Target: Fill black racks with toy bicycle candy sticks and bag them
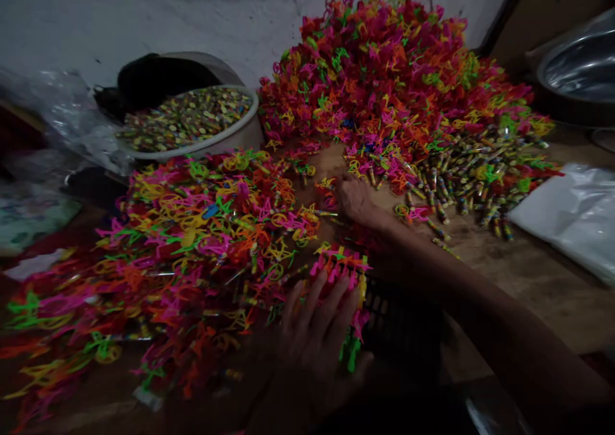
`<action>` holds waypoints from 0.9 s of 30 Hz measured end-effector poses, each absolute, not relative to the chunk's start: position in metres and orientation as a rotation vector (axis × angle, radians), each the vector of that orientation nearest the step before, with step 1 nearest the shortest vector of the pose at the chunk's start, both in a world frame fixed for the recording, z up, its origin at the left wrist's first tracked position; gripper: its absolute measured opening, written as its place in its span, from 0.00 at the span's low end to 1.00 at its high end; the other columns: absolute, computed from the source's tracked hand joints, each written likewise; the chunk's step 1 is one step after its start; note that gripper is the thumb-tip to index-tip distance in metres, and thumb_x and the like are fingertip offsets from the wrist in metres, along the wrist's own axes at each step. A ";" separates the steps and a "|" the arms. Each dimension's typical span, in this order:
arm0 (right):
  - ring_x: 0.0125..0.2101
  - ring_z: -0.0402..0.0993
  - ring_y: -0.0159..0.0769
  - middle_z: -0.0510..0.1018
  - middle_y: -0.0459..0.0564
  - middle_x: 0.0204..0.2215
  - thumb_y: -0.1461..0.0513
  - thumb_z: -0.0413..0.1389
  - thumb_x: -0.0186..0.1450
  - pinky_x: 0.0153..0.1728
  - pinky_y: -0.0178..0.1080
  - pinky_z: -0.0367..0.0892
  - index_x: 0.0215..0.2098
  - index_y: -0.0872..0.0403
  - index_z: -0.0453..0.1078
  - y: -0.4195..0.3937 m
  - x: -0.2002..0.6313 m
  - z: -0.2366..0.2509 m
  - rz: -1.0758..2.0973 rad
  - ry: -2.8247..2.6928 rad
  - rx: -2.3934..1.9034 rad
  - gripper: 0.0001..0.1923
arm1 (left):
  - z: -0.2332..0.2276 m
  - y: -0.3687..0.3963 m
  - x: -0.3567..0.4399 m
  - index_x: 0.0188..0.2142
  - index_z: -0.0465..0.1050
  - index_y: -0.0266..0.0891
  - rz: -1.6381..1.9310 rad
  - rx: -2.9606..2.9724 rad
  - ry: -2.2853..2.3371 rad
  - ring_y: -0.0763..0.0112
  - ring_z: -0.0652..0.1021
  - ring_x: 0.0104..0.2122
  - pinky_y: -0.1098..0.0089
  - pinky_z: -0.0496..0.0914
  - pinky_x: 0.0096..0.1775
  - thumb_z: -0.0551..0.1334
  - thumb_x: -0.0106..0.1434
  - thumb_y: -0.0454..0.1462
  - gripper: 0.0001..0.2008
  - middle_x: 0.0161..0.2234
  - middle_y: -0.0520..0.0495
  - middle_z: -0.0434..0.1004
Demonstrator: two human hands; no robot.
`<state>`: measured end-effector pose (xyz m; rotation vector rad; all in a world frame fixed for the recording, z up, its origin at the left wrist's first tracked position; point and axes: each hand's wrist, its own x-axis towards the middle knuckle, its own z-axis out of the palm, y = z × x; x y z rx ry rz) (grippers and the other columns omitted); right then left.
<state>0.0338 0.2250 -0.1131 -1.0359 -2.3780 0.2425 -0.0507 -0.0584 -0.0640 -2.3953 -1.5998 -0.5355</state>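
Note:
My left hand (317, 332) grips a bunch of small neon plastic toys (342, 270), pink, orange and green, near the bottom centre. My right hand (354, 198) reaches forward with fingers curled down on the wooden tabletop, touching loose toys beside a scatter of small colourful wrapped sticks (473, 179). A large heap of the same neon toys (384, 76) rises behind it. Another spread of toys (182, 243) covers the left of the table.
A white basin (225, 141) full of small round colourful pieces stands at the back left, with a dark bundle behind it. Clear plastic bags lie at far left. A white plastic sheet (571, 217) lies at right, and a metal bowl (576, 70) sits at upper right.

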 end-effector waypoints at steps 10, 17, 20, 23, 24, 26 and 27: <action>0.43 0.70 0.46 0.79 0.56 0.39 0.60 0.53 0.72 0.50 0.50 0.64 0.36 0.53 0.79 0.183 0.132 -0.079 0.012 -2.341 -1.207 0.13 | -0.068 -0.051 -0.051 0.69 0.61 0.33 -0.579 -2.390 -1.530 0.44 0.66 0.68 0.46 0.50 0.71 0.64 0.66 0.45 0.36 0.67 0.38 0.67; 0.37 0.69 0.40 0.76 0.53 0.35 0.62 0.52 0.72 0.40 0.41 0.65 0.38 0.53 0.80 0.071 0.227 -0.107 0.314 -2.308 -1.132 0.13 | -0.067 -0.052 -0.044 0.74 0.49 0.40 -0.669 -2.421 -1.604 0.45 0.64 0.69 0.43 0.51 0.70 0.61 0.69 0.50 0.40 0.68 0.36 0.65; 0.37 0.69 0.40 0.75 0.54 0.34 0.62 0.51 0.72 0.38 0.40 0.65 0.39 0.55 0.80 0.063 0.232 -0.115 0.407 -2.335 -1.168 0.14 | -0.060 -0.056 -0.042 0.74 0.46 0.43 -0.630 -2.424 -1.650 0.42 0.59 0.71 0.39 0.45 0.70 0.62 0.67 0.55 0.44 0.70 0.36 0.60; 0.36 0.70 0.40 0.75 0.55 0.35 0.64 0.50 0.72 0.37 0.40 0.65 0.39 0.56 0.78 0.064 0.230 -0.113 0.475 -2.332 -1.186 0.14 | -0.047 -0.058 -0.039 0.74 0.49 0.43 -0.634 -2.396 -1.637 0.41 0.57 0.72 0.37 0.43 0.70 0.62 0.67 0.55 0.43 0.70 0.36 0.61; 0.36 0.70 0.39 0.76 0.56 0.36 0.64 0.50 0.72 0.37 0.40 0.66 0.38 0.57 0.77 0.062 0.228 -0.112 0.472 -2.316 -1.203 0.13 | -0.042 -0.058 -0.037 0.74 0.49 0.43 -0.658 -2.387 -1.626 0.42 0.57 0.72 0.38 0.44 0.70 0.61 0.68 0.53 0.41 0.70 0.36 0.62; 0.35 0.71 0.39 0.77 0.55 0.37 0.63 0.52 0.72 0.36 0.39 0.67 0.38 0.56 0.76 0.055 0.222 -0.108 0.450 -2.273 -1.248 0.10 | -0.036 -0.055 -0.032 0.73 0.51 0.40 -0.699 -2.372 -1.632 0.46 0.57 0.72 0.41 0.47 0.71 0.58 0.71 0.49 0.36 0.70 0.36 0.62; 0.35 0.72 0.39 0.77 0.55 0.38 0.62 0.53 0.72 0.37 0.40 0.67 0.40 0.56 0.75 0.050 0.219 -0.108 0.443 -2.245 -1.260 0.09 | -0.035 -0.053 -0.030 0.72 0.53 0.39 -0.699 -2.366 -1.662 0.48 0.57 0.72 0.42 0.48 0.71 0.56 0.72 0.47 0.33 0.70 0.36 0.62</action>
